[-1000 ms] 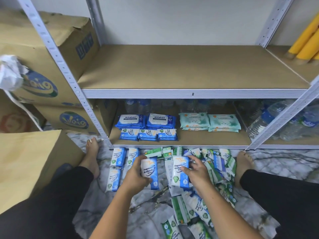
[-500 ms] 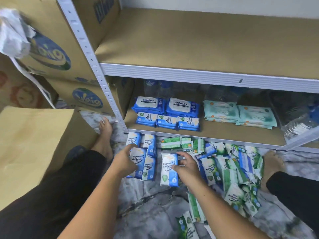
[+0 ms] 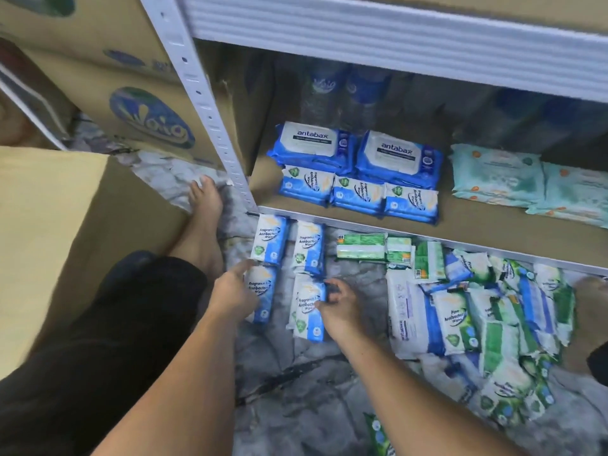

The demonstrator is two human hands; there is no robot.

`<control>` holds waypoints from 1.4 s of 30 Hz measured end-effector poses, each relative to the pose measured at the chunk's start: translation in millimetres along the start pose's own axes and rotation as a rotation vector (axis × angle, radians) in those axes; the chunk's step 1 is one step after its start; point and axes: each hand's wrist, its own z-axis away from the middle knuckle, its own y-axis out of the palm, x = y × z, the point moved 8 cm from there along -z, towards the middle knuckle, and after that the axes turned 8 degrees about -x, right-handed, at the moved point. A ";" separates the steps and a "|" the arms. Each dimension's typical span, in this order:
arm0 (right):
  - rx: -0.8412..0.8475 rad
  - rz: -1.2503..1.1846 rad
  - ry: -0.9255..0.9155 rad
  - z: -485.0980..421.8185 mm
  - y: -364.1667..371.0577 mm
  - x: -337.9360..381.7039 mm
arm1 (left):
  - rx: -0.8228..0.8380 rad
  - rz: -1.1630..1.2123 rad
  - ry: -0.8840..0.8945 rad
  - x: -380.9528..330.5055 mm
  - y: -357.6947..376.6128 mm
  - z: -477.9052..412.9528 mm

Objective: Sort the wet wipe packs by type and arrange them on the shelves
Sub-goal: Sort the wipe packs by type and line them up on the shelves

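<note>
Two rows of small blue antibacterial wipe packs lie on the floor in front of the lower shelf [image 3: 460, 232]. The far two [image 3: 271, 238] lie free. My left hand [image 3: 233, 291] holds the near left pack [image 3: 263, 296] by its left edge, thumb up along it. My right hand [image 3: 340, 306] pinches the right edge of the near right pack [image 3: 307, 311] with curled fingers. Both packs rest on the floor. On the shelf sit two large Antabax packs [image 3: 316, 143], three small blue packs [image 3: 358, 192] and pale teal packs [image 3: 496, 176]. A mixed heap of green and blue packs [image 3: 493, 324] lies to the right.
Green packs [image 3: 362, 246] lie along the shelf's front edge. Water bottles [image 3: 329, 93] stand at the back of the shelf. Printed cardboard boxes [image 3: 148, 120] and a plain brown box [image 3: 49, 225] are on the left, beside the shelf post [image 3: 204, 103]. My left foot [image 3: 204, 205] rests by the post.
Both hands moved down and left with their blue packs and set them on the floor below the two lying there. The camera has tilted down and closer to the lower shelf.
</note>
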 end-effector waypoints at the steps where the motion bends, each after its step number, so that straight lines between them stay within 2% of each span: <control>1: 0.007 0.004 0.011 -5.1 9.5 -3.9 | -0.003 0.026 -0.005 2.3 4.2 -6.7; 4: 0.009 0.002 0.035 -15.6 29.4 -9.6 | -0.011 0.064 -0.033 8.9 11.2 -15.4; 11: -0.095 0.106 -0.061 -23.8 31.4 -8.5 | -0.070 0.147 -0.086 17.2 14.4 -11.2; 19: -0.107 0.178 -0.066 -18.4 16.7 0.1 | -0.068 0.012 -0.041 10.1 21.0 -3.4; 21: -0.117 0.221 -0.077 -12.6 -2.0 1.7 | -0.121 -0.028 -0.038 4.2 16.9 2.6; 25: -0.210 0.248 -0.183 -7.9 -54.5 1.6 | -0.216 -0.123 0.080 -25.6 14.0 13.7; 28: -0.281 0.234 -0.222 -7.3 -104.7 0.5 | -0.201 -0.155 0.249 -61.2 31.1 24.7; 35: -0.526 0.399 -0.290 -26.2 -190.9 3.5 | -0.087 -0.133 0.464 -130.0 87.2 53.3; 40: -0.504 0.658 -0.233 -42.9 -208.2 4.6 | -0.028 -0.178 0.551 -169.2 123.0 53.5; 42: -0.494 0.728 -0.242 -52.1 -206.5 1.5 | -0.030 -0.272 0.562 -178.3 136.6 43.3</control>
